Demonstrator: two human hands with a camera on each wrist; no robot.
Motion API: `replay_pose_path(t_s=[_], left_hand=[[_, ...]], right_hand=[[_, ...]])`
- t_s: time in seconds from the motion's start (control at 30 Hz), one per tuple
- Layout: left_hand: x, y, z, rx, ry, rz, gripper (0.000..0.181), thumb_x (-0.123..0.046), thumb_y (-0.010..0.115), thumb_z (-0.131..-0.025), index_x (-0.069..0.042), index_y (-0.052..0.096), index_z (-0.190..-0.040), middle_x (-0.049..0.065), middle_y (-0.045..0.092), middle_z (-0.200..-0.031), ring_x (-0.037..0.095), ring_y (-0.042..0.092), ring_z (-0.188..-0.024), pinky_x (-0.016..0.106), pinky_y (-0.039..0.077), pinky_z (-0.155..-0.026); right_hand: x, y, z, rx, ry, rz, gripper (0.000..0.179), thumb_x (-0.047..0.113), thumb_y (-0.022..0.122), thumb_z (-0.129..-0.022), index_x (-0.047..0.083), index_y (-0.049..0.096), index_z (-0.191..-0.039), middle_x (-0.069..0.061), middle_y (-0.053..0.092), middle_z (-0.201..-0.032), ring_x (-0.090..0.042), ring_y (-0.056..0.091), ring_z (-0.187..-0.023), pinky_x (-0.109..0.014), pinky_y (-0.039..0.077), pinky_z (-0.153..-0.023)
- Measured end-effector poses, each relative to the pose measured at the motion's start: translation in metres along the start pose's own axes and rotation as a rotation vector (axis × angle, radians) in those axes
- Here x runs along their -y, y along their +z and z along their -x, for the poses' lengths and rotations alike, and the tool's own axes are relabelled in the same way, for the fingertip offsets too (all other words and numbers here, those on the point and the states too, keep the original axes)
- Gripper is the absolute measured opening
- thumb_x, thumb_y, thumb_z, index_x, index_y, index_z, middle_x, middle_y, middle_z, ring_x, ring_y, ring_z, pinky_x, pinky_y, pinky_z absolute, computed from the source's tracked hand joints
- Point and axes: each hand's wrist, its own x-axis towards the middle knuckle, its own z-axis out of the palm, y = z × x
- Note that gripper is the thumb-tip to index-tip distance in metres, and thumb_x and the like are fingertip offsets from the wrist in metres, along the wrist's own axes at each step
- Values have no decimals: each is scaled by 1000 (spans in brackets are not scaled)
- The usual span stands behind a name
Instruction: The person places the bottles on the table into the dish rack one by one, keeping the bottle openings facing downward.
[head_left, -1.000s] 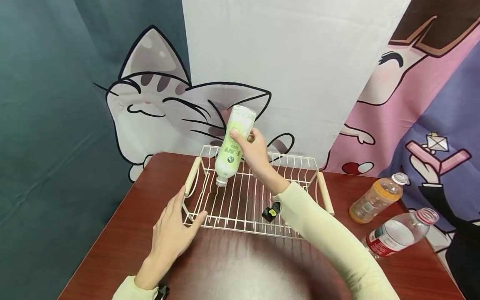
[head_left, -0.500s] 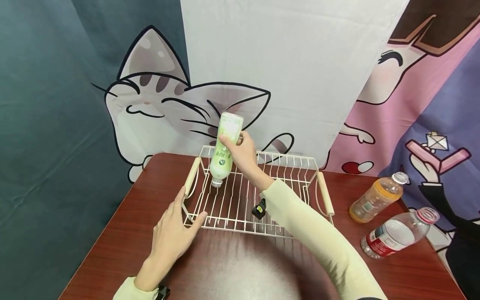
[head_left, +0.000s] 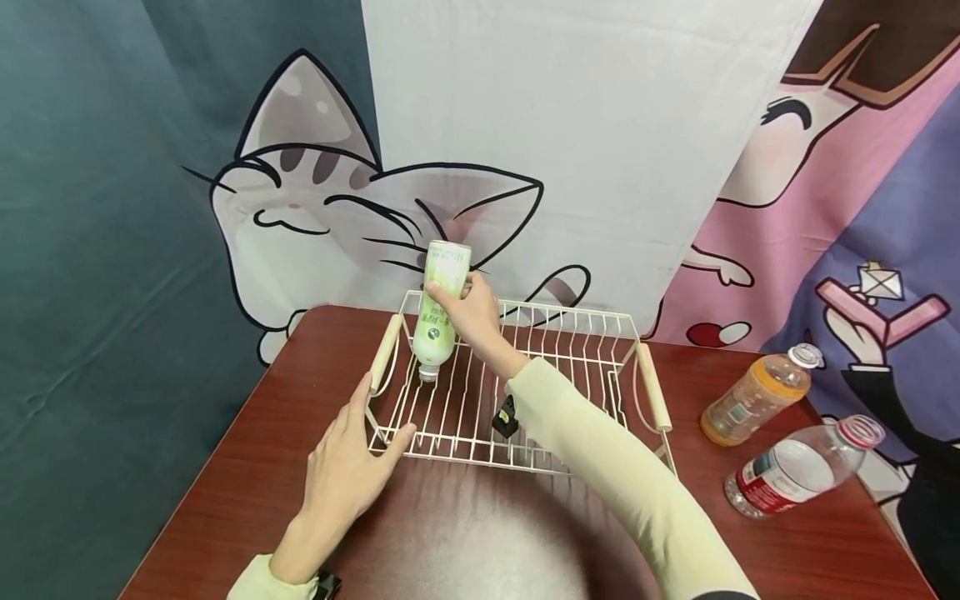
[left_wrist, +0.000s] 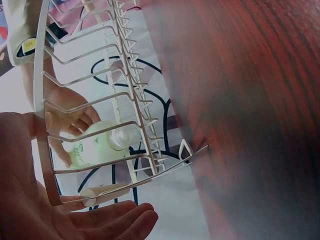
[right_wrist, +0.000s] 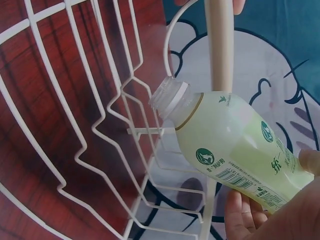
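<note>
My right hand (head_left: 474, 312) grips a pale green plastic bottle (head_left: 437, 337) with a printed label, thumb across one side and fingers round the other. Neck down and slightly tilted, the bottle overlaps the left part of a white wire dish rack (head_left: 510, 461) in the head view. In the right wrist view its clear neck (right_wrist: 171, 99) points at the rack's wires. My left hand (head_left: 343, 467) rests at the rack's front left corner, its thumb by the front rail and its fingers, fairly straight, near the left wooden handle (head_left: 386, 354).
On the right of the brown table (head_left: 247, 492) stand a bottle with an orange band (head_left: 757, 396) and a clear bottle with a red and white label (head_left: 791, 471). A second wooden handle (head_left: 651, 387) sits on the rack's right. A printed curtain (head_left: 600, 125) hangs behind.
My right hand has carried the green bottle left and lower over the rack, and the bottle has turned more upright. My left hand has stayed at the corner.
</note>
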Motion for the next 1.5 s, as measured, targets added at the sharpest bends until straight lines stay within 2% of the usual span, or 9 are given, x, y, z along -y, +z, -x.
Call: replay_pose_path(t_s=[0.2,0.57,0.8,1.0,1.5], left_hand=[[-1,0,-2,-5,12,1,100,-70,68,-101,-28,22,-179,23,58,-159,51,62,-136,75,52,-97],[-1,-2,-1,-3,9,-6,99,-70,68,-101,-26,24,-179,24,59,-158,51,63,-135,75,53,-96],[-1,-1,-1,2,6,-8,99,-70,67,-101,-26,23,-179,24,60,-157,52,63,-134,75,53,-96],[-2,-2,-1,16,-12,-8,99,-71,66,-101,-26,23,-179,24,58,-159,52,63,-135,75,52,-97],[-2,0,-1,15,-4,-7,99,-69,68,-101,-26,23,-178,24,59,-158,53,64,-134,75,53,-96]], right_hand=[[-6,3,-4,1,34,15,60,46,81,-101,7,62,-142,-14,79,-119,-28,77,-101,-43,62,-87],[-18,13,-8,25,63,31,62,46,82,-100,5,61,-142,-14,76,-117,-29,75,-102,-42,62,-86],[-22,16,-9,40,59,60,65,47,80,-101,4,60,-146,-15,77,-124,-30,76,-104,-43,63,-87],[-25,19,-13,60,38,128,68,52,78,-101,4,60,-147,-13,76,-114,-29,74,-97,-42,62,-84],[-32,25,-21,-9,21,285,63,62,77,-97,7,70,-126,-8,72,-102,-25,71,-87,-37,58,-70]])
